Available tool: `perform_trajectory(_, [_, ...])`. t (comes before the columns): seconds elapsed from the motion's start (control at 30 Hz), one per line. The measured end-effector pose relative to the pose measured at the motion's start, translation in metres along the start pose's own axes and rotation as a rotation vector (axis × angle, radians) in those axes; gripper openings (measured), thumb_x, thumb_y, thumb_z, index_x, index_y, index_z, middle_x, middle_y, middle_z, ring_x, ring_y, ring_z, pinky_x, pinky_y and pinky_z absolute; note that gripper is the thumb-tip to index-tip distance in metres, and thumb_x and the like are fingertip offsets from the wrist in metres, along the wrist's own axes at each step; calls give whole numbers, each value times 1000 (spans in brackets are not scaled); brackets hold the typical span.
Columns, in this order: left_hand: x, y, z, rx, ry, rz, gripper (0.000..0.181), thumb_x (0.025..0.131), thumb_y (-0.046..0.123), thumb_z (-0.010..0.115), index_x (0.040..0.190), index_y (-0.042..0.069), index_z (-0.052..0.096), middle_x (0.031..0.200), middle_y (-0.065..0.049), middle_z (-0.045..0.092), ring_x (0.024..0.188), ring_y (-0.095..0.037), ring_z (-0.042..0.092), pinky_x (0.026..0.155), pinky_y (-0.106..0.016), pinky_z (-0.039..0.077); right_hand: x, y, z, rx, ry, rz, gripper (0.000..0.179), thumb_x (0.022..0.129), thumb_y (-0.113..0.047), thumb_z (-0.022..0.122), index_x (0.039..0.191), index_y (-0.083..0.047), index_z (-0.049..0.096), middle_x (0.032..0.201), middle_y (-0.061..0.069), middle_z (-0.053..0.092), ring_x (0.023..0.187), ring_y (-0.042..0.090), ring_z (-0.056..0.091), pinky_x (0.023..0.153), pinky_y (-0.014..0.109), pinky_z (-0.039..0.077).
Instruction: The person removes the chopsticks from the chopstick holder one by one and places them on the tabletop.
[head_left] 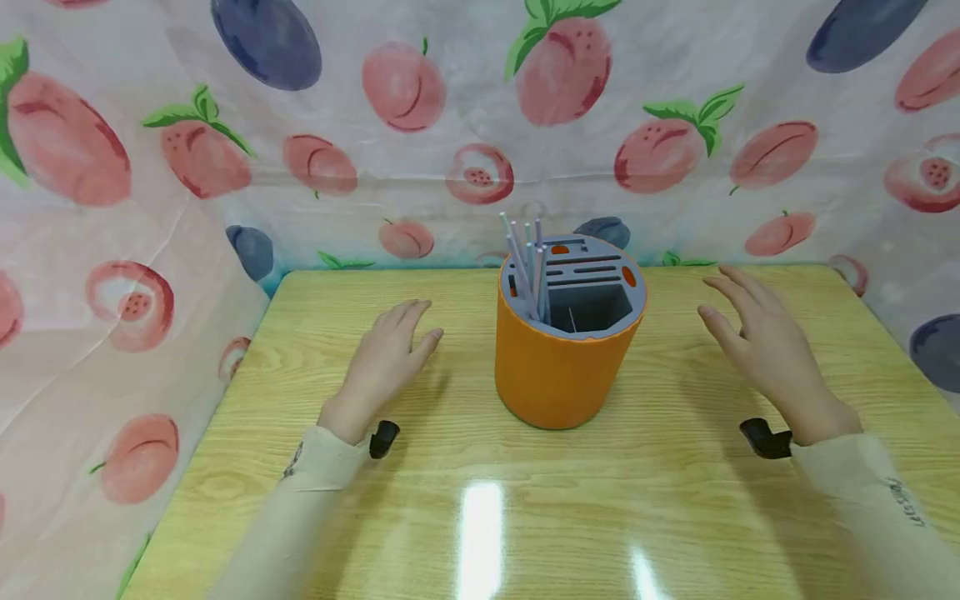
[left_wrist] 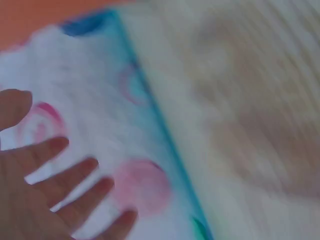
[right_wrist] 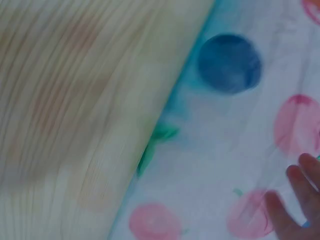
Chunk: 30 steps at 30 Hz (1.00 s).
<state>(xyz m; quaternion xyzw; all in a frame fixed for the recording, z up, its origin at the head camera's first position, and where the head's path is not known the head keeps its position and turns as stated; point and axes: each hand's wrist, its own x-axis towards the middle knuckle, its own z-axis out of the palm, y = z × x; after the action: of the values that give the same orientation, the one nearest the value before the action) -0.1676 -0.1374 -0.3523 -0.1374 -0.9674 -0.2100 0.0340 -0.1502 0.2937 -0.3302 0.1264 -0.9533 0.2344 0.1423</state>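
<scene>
An orange round holder (head_left: 566, 375) with a grey slotted top stands upright on the table, between my two hands. Several thin pale sticks (head_left: 528, 267) lean in the left side of its top, beside a larger square opening. My left hand (head_left: 386, 350) hovers to the holder's left, fingers spread and holding nothing; the spread fingers (left_wrist: 75, 185) also show in the left wrist view. On the other side, my right hand (head_left: 765, 342) is held over the table with its fingers loosely extended and no object in them. Both hands are apart from the holder.
The pale wood-grain table (head_left: 420, 517) ends at the back and sides against a fruit-print cloth (head_left: 330, 108). A small black piece (head_left: 384, 439) sits at my left wrist, and a similar black piece (head_left: 767, 438) at my right.
</scene>
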Motion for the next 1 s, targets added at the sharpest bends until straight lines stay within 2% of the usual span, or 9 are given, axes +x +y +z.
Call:
perform_trajectory(0.1, [0,24,-2,-192,72,102,47,92,44,41,131,18,44,131,0,42,120,-18,39,96,-39,35,-1,-20,10,164,127,-4,40,96,-24,41,135,-16,40,141,3,31,125,31,30,91,56,28])
perform_trajectory(0.23, [-1,52,-4,-460,164,223,41,92,40,45,127,20,48,125,6,46,113,-10,43,89,-33,42,-2,-50,25,366,254,-57,39,95,-16,41,134,-23,42,136,-3,38,119,20,39,95,33,34])
perform_trajectory(0.33, [-2,68,-6,-606,203,269,42,90,40,48,128,20,47,125,7,45,115,-8,42,88,-31,43,-3,-77,30,516,272,-144,41,95,-16,41,136,-17,39,138,4,35,124,18,34,98,26,31])
perform_trajectory(0.43, [-2,80,-7,-675,203,272,45,88,41,52,128,20,46,131,6,38,118,-8,37,91,-31,41,-4,-101,34,651,250,-230,46,94,-22,43,137,-5,34,142,14,27,129,23,24,102,34,28])
perform_trajectory(0.53, [-1,89,-6,-680,161,246,50,86,45,53,129,19,46,139,9,26,122,-6,31,94,-32,38,-4,-115,39,733,215,-264,56,93,-30,47,137,0,30,144,17,19,132,26,15,103,36,23])
perform_trajectory(0.67, [1,100,-8,-630,128,207,50,84,51,52,125,23,50,141,15,18,123,-7,28,97,-35,34,-1,-115,48,799,184,-251,63,88,-35,54,136,0,32,146,11,13,133,24,11,104,46,17])
perform_trajectory(0.8, [8,108,-11,-543,182,220,39,87,51,46,108,21,61,139,12,28,124,-11,29,97,-39,33,3,-104,55,824,184,-227,61,83,-38,60,129,-2,40,147,3,12,133,21,11,100,58,15])
perform_trajectory(0.93, [14,114,-12,-469,233,206,38,90,47,44,94,17,66,134,6,40,123,-12,34,95,-37,36,4,-102,56,825,181,-214,60,81,-38,63,123,0,42,147,1,12,132,21,13,102,51,19])
perform_trajectory(1.0, [15,116,-11,-406,289,213,35,89,45,47,91,16,67,130,3,46,119,-12,40,92,-34,39,2,-106,55,830,188,-218,61,81,-38,62,121,3,41,147,3,12,132,22,14,103,45,21])
